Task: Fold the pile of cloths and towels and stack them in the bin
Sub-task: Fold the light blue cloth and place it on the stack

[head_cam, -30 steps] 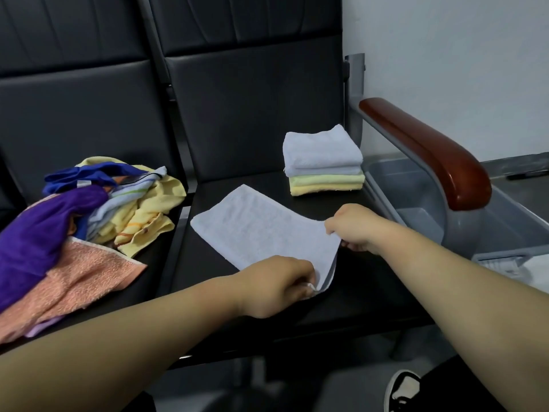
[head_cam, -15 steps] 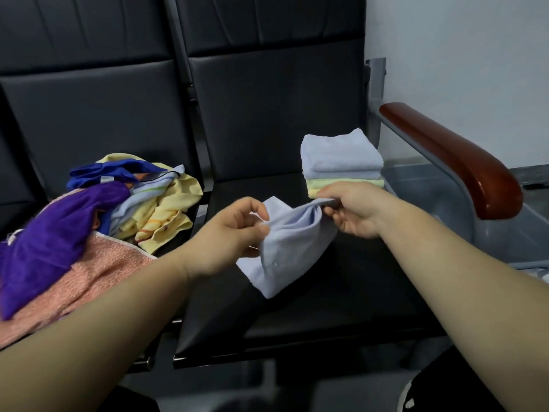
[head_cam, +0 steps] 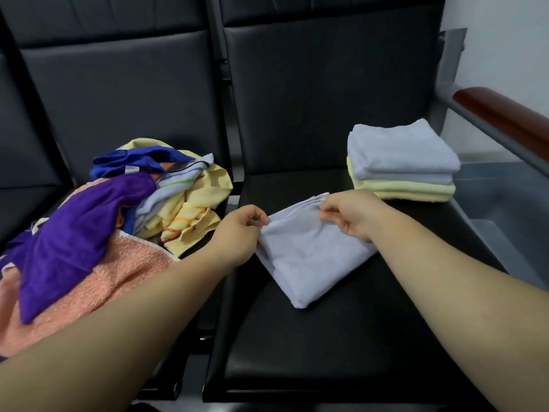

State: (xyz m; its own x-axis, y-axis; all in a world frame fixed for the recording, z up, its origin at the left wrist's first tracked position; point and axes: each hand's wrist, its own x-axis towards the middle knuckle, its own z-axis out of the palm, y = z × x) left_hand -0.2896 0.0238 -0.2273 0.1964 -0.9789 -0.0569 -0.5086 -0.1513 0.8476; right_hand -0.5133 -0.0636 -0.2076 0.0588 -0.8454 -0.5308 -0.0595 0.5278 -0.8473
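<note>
**A:** What's laid out, biggest first?

**B:** The black padded bench seat [head_cam: 326, 346]. Then the loose heap of purple, peach, yellow and blue cloths [head_cam: 98, 233] on the seat to its left. Then the folded stack of pale blue and yellow towels [head_cam: 401, 165] at the back right of the black seat.

**A:** And the one being worked?

**B:** A pale blue terry cloth [head_cam: 309, 260], doubled over, lying mid-seat. The left hand [head_cam: 240, 233] pinches its far left corner between thumb and fingertips. The right hand [head_cam: 350, 215] pinches the far right corner likewise.

**A:** How will it handle?

**B:** Light, limp and slightly grippy, I'd judge. It will likely sag between grips, so pinch the layered corners together or the plies may slide apart.
</note>
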